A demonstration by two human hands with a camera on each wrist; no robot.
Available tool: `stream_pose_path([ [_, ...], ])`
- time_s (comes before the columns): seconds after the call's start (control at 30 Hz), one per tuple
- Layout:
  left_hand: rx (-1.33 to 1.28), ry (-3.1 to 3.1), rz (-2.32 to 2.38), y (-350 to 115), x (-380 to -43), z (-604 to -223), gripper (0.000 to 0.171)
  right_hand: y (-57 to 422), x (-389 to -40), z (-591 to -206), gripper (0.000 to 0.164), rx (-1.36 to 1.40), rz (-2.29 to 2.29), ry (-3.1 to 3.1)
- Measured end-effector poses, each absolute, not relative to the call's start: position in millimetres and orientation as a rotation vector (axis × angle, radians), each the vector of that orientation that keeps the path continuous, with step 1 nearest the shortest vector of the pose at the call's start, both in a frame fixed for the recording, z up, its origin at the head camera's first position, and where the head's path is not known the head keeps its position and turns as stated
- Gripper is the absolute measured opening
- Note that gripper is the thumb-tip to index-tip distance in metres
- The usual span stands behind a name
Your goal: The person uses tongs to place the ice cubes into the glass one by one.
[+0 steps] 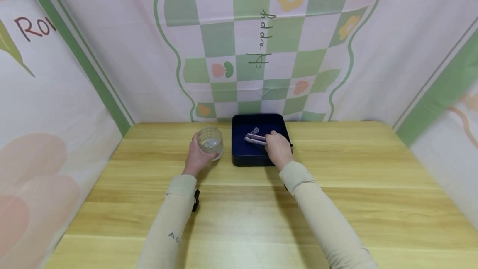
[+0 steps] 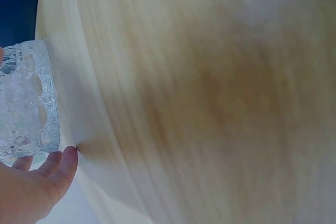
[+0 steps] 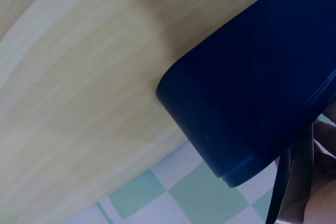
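Observation:
My left hand (image 1: 199, 157) grips a clear textured glass (image 1: 210, 140) that stands on the table to the left of the tray. Some clear bits show at the bottom of the glass. In the left wrist view the bumpy side of the glass (image 2: 27, 100) appears, fingers around it. Over the dark blue tray (image 1: 251, 160), my right hand (image 1: 279, 148) holds a pair of pale tongs (image 1: 256, 139), tips pointing left. Just beyond the tips lie a few small clear pieces (image 1: 255, 131); whether the tips pinch one I cannot tell.
The tray's outer wall (image 3: 226, 93) fills much of the right wrist view. Beneath everything is a light wooden table (image 1: 239, 219). A patterned cloth (image 1: 250, 45) hangs behind the table's far edge, with more cloth at both sides.

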State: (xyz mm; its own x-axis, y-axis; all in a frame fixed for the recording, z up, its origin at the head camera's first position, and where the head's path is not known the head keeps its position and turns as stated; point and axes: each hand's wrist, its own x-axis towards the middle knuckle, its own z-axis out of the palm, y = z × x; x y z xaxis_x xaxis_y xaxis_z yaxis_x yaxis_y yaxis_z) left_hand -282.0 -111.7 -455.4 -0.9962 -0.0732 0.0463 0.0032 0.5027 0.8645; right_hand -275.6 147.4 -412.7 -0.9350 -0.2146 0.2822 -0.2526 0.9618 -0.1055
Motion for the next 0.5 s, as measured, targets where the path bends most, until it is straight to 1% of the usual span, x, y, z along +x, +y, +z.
stream_pose_path([
  [0.5, 0.058, -2.667, -1.541, -111.7, -280.4, -454.7, 0.099, 151.1, -273.7, -413.2, 0.018, 0.364, 0.21, -2.831],
])
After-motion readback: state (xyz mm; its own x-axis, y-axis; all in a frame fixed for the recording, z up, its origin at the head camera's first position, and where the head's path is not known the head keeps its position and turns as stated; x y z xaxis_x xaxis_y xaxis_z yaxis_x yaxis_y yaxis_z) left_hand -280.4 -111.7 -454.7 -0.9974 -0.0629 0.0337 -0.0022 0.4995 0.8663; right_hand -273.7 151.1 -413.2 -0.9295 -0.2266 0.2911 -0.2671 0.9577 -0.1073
